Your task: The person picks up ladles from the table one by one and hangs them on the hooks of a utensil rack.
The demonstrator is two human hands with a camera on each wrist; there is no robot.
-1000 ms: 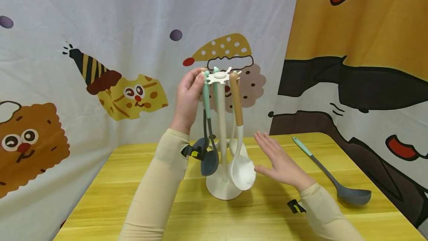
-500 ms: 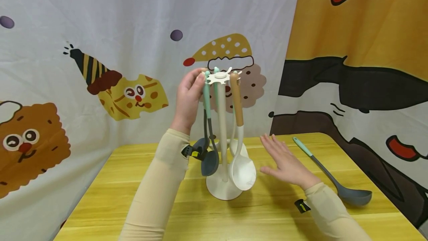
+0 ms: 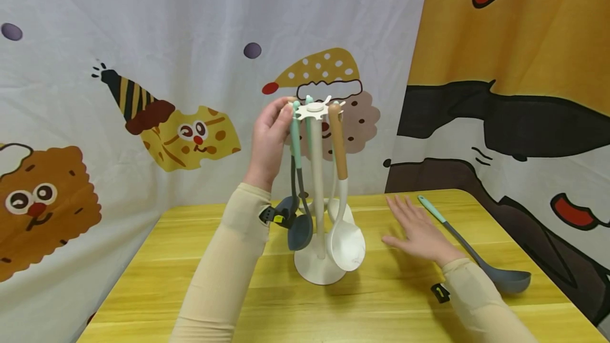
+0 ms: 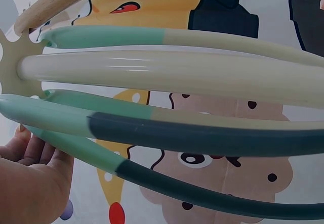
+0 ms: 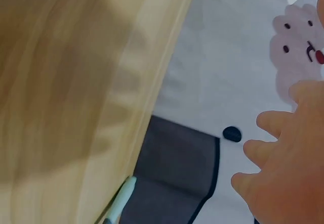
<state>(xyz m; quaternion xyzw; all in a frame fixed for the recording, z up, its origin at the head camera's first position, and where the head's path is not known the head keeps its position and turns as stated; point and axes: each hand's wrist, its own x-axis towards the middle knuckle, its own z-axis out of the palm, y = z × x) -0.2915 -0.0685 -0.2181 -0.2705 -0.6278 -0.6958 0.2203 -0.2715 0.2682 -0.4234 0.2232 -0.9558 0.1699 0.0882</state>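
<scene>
A white utensil rack [image 3: 319,184] stands upright on the table, with several utensils hanging from its star-shaped top. My left hand [image 3: 268,139] pinches the left edge of that top, right beside a green-handled dark utensil [image 3: 296,144]; the exact contact is partly hidden. The left wrist view has the curled fingers [image 4: 35,150] behind the green handles. On the rack's right side hangs a white ladle [image 3: 347,245] with a wooden handle. My right hand [image 3: 419,232], fingers spread, hovers over the table between the rack and a grey ladle [image 3: 505,279] with a green handle, touching neither.
The wooden table [image 3: 267,306] reaches back to a white cartoon-print curtain [image 3: 200,25]. A second white utensil [image 3: 341,209] hangs at the rack's rear. The grey ladle lies near the table's right edge.
My right hand has drifted right, away from the white ladle and closer to the grey ladle. The left hand and the rack have stayed in place.
</scene>
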